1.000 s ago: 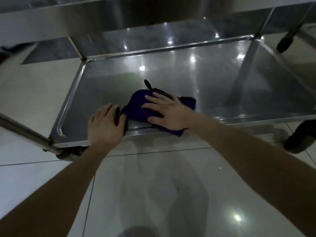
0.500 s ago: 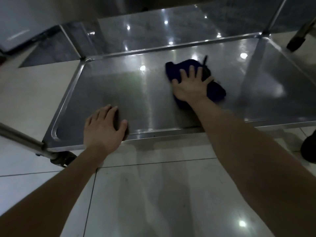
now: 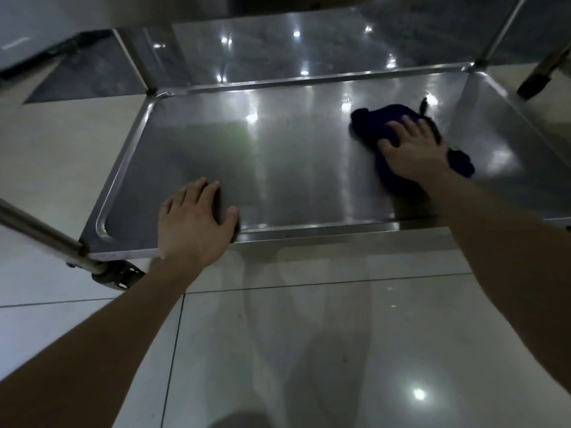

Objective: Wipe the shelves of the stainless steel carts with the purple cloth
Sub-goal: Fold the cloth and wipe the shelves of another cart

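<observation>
One purple cloth (image 3: 384, 120) lies pressed beneath the right grip (image 3: 414, 149)

dim, soft frame — ceiling-light glare on the shelf (image 3: 278, 168), wide-angle bending.

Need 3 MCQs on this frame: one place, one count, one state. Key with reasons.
1. Where on the shelf does the purple cloth lie?
A. left half
B. over the front rim
C. right half

2. How many hands touch the cloth?
A. none
B. one
C. two

3. The left hand is:
A. flat on the shelf's front edge
B. gripping a post
C. lifted off the cart

1 C: the cloth sits right of the shelf's middle.
2 B: only the right hand presses it.
3 A: its fingers lie straight on the steel.
</observation>
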Motion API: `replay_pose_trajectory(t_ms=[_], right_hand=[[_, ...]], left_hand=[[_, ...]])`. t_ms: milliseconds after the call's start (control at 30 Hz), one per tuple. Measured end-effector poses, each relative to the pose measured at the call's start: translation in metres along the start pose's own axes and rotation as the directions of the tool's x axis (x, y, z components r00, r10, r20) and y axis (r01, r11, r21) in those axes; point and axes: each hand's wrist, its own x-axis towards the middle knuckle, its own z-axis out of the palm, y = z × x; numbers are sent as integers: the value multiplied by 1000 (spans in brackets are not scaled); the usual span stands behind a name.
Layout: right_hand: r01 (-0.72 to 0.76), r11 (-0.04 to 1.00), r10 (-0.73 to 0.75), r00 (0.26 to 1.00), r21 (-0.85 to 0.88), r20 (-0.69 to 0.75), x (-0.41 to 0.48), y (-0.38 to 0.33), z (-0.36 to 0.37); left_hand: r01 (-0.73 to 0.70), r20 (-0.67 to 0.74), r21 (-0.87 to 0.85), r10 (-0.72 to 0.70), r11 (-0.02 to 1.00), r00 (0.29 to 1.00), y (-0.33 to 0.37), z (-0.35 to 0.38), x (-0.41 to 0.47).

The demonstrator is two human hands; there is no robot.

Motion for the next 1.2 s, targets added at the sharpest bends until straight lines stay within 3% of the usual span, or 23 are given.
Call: replay_pose_trajectory(t_ms=[67, 133, 200, 300, 400, 600, 733, 867, 967, 1100, 1200], right_hand=[[-74, 997, 74, 997, 2, 10, -15, 20, 0], [-38, 998, 41, 997, -40, 64, -31, 8, 6], [125, 985, -110, 986, -119, 123, -52, -30, 18], [377, 921, -359, 918, -95, 168, -98, -108, 45], [504, 860, -480, 853, -79, 204, -129, -151, 55], [463, 884, -442, 873, -66, 206, -125, -116, 35], [204, 977, -198, 975, -58, 99, -118, -9, 8], [-36, 997, 41, 996, -61, 76, -119, 90, -20], [-31, 997, 35, 997, -65, 73, -116, 95, -18], [43, 995, -38, 998, -88, 57, -117, 79, -9], [234, 966, -224, 970, -106, 100, -120, 81, -14]], left_hand=[[-6, -4, -19, 6, 1000, 1000, 2, -1, -3], [-13, 3, -25, 13, 1000, 1000, 4, -3, -5], [-12, 17, -24, 12, 1000, 1000, 5, -6, -6], [-22, 18, -31, 22, 999, 1000, 6, -10, -7], [-32, 49, -33, 34, 999, 998, 8, -17, -10], [-43, 21, -75, 45, 996, 999, 4, -18, -11], [-4, 47, -67, 8, 998, 999, 6, -15, -7], [15, 90, -46, -11, 999, 996, 16, -23, -8], [79, 83, -21, -77, 997, 994, 54, -32, -6], [-133, 10, -61, 134, 989, 991, 151, -24, 3], [-190, -6, -85, 191, 978, 982, 210, -4, 11]])
